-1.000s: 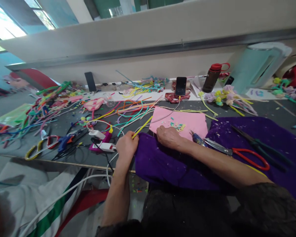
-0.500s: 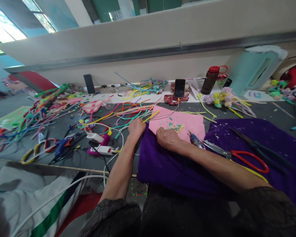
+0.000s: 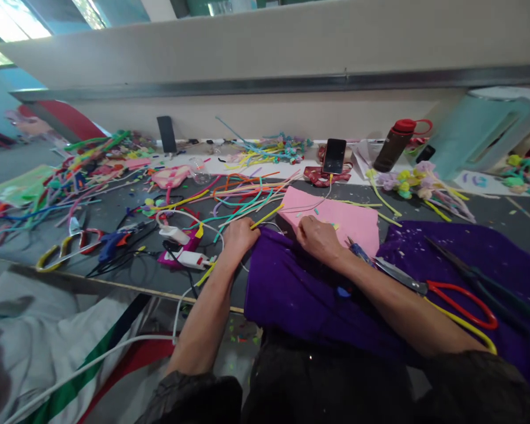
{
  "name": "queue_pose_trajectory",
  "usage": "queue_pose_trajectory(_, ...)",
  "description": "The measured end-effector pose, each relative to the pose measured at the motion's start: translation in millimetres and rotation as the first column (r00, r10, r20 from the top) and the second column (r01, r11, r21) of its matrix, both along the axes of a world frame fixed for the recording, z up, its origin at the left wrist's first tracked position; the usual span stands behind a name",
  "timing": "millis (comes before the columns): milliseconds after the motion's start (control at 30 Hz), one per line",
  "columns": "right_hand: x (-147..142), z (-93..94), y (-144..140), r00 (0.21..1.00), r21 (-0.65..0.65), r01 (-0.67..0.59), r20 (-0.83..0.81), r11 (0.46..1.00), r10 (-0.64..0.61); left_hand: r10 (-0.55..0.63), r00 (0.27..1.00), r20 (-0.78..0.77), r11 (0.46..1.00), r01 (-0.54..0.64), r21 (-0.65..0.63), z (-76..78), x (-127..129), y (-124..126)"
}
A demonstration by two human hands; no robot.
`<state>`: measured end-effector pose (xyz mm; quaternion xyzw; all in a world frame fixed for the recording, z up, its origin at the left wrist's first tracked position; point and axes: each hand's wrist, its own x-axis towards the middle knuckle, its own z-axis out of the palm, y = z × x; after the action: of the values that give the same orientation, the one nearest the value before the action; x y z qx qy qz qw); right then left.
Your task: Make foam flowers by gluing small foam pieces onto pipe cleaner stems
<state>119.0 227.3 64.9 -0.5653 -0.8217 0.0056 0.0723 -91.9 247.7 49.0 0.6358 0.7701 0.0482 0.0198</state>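
My left hand pinches a yellow pipe cleaner at the left edge of a purple cloth that hangs over the table's front edge. My right hand rests with curled fingers on the near edge of a pink felt sheet, which lies partly on the purple cloth. I cannot tell whether the right hand grips the sheet or only presses on it. Small cut scraps sit on the pink sheet by my right fingers.
Red-handled scissors and dark pliers lie on the cloth to the right. Loose coloured pipe cleaners cover the table's middle and left. A glue gun, a white charger, a phone and a bottle stand around.
My left hand went out toward the pipe cleaner pile and came back to the cloth's edge, still with the yellow pipe cleaner. My right hand slid slightly onto the pink sheet.
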Motion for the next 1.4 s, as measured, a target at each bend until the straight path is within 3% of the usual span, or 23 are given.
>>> queue_pose_trajectory(367, 0.2, 0.5, -1.0, 0.997, 0.044, 0.047, -0.059, 0.998, -0.045, 0.021, 0.998, 0.057, 0.999, -0.019, -0.032, -0.7, -1.7, -5.3)
queue_pose_trajectory(567, -2.8, -0.8, -5.1, 0.989, 0.068, -0.14, 0.05, 0.988, 0.137, 0.004, 0.997, 0.072, 0.999, -0.006, 0.031, 4.3, 1.3, 1.8)
queue_pose_trajectory(767, -16.0, -4.4, -9.4, 0.926, 0.016, -0.359, 0.132, 0.933, 0.354, -0.039, 0.993, 0.108, 0.997, 0.031, 0.074, 4.0, 20.3, 25.6)
queue_pose_trajectory(1000, -20.7, -6.7, -16.0, 0.909, 0.002, -0.391, 0.157, 0.92, 0.386, -0.19, 0.945, 0.264, 0.981, 0.19, 0.029, 12.1, 11.1, 18.5)
queue_pose_trajectory(1167, -21.8, -5.8, -17.7, 0.881, -0.016, -0.446, 0.166, 0.895, 0.442, -0.156, 0.904, 0.399, 0.975, 0.076, 0.208, 30.1, 9.7, 1.0)
queue_pose_trajectory(1267, -23.1, -3.7, -18.1, 0.869, -0.029, -0.467, 0.169, 0.884, 0.464, -0.3, 0.889, 0.347, 0.952, 0.256, 0.167, 29.8, 26.6, -4.6)
queue_pose_trajectory(1400, -5.5, 12.2, -19.2, 0.88, -0.045, -0.452, 0.143, 0.891, 0.454, -0.296, 0.926, 0.236, 0.953, 0.304, 0.004, 14.3, 41.5, -5.7)
